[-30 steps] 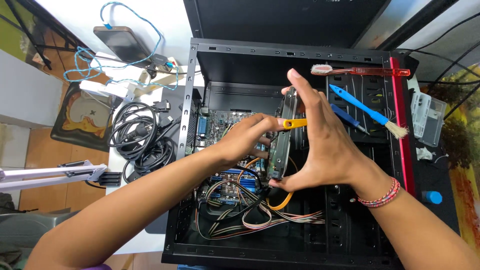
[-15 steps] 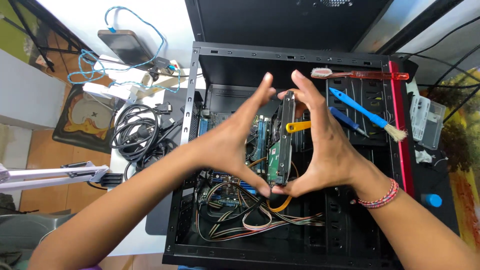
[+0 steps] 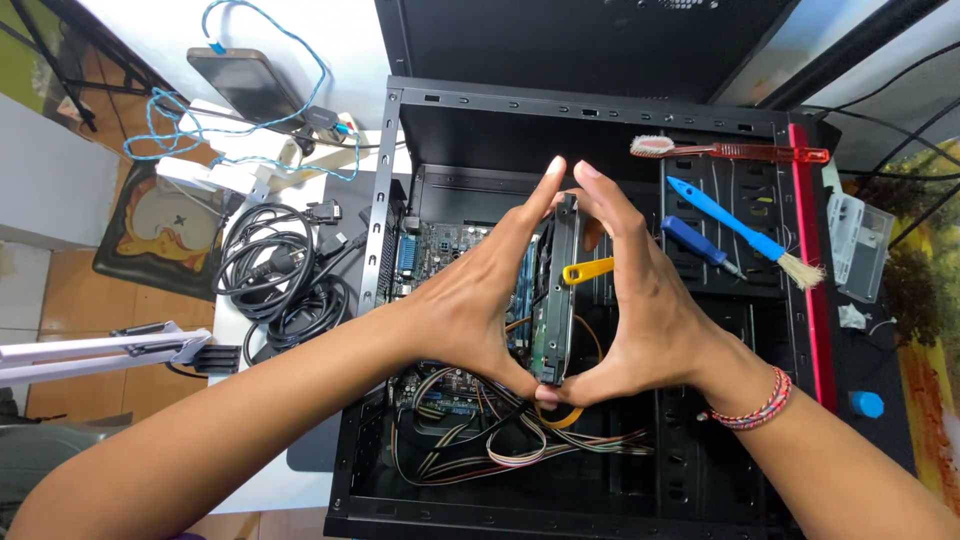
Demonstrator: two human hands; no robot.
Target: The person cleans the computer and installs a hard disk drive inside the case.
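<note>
Matt black metal computer case (image 3: 400,180); hard drive (image 3: 553,300) with green circuit board; glossy blue plastic brush (image 3: 745,232); smooth white table (image 3: 240,420).

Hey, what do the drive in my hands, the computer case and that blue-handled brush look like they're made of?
Drive, held on edge between both hands: dull grey metal body, green circuit board on one face.
Computer case: black painted sheet metal, with punched holes and folded edges.
Brush: glossy blue handle, probably plastic; pale bristles, fibre unclear.

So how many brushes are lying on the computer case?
2. A red-handled toothbrush lies along the case's top edge, and a blue-handled paintbrush lies slantwise just below it, bristles toward the right. Others may be hidden behind the hands.
</note>
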